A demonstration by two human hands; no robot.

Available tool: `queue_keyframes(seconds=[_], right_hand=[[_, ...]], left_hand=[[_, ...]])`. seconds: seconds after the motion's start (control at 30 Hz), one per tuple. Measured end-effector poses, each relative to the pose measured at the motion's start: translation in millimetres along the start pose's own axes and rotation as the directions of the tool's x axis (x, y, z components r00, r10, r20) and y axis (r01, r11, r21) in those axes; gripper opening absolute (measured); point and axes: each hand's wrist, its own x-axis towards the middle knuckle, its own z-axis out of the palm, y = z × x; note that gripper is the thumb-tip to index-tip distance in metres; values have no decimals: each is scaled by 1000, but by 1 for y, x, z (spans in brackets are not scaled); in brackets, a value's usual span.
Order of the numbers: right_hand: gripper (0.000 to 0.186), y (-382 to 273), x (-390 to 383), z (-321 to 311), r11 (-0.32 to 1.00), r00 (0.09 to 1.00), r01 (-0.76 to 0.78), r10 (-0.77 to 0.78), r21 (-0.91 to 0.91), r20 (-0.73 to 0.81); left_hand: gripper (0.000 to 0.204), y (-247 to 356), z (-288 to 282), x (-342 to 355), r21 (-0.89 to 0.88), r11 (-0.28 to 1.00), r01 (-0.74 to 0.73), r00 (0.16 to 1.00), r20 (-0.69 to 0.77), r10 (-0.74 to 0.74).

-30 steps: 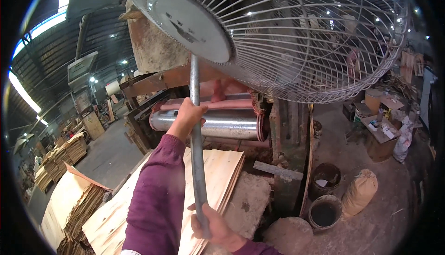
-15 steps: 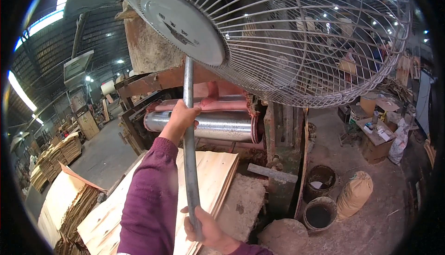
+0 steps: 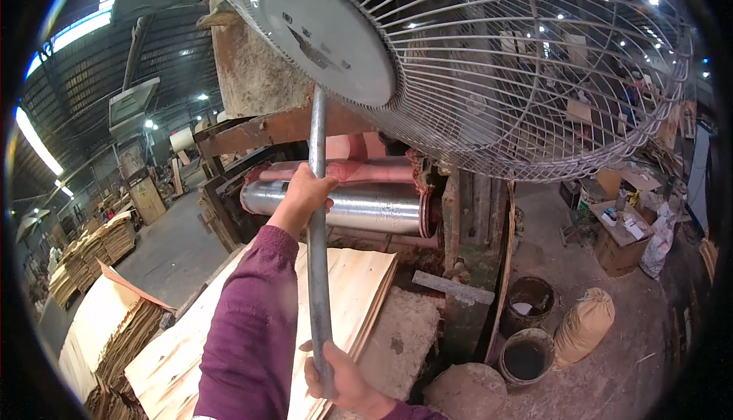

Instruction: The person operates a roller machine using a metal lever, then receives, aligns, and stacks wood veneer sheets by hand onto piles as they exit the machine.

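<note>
A grey metal pipe (image 3: 319,267) runs upright before me, its top end passing behind the hub of a large wire-caged fan (image 3: 328,38). My left hand (image 3: 307,197) is closed round its upper half. Lower down, my right hand (image 3: 343,382) grips the pipe near its bottom end. Behind the pipe is a roller machine with a shiny steel roller (image 3: 366,210) and a pink-coated roller (image 3: 359,172) above it. Pale wood veneer sheets (image 3: 351,282) lie stacked below the rollers, partly hidden by my left sleeve.
More veneer stacks (image 3: 114,328) stand at the left. On the right floor are two buckets, one holding dark liquid (image 3: 525,360), and a tan sack (image 3: 585,327). A cardboard box (image 3: 620,248) with small items stands farther back. The machine's green post (image 3: 467,313) rises right of the veneer.
The fan and the pipe's upper part have shifted slightly to the right, and the fan's hub has turned a little. Both hands keep their hold on the pipe.
</note>
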Motion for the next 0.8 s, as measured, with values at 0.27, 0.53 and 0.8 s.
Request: queue_keyframes(seconds=[0.27,0.53,0.8], right_hand=[[53,6,0,-5,999,1000,-4,5,-50,13],[47,18,1,-11,998,999,-28,31,-56,43],[47,25,-2,-10,999,998,-27,29,-43,50]], left_hand=[[31,0,-3,-7,-11,1000,30,1000,2,-30],[31,-7,-8,-12,-22,999,36,999,-1,-36],[39,-8,-12,-21,8,1000,17,999,-29,-17]])
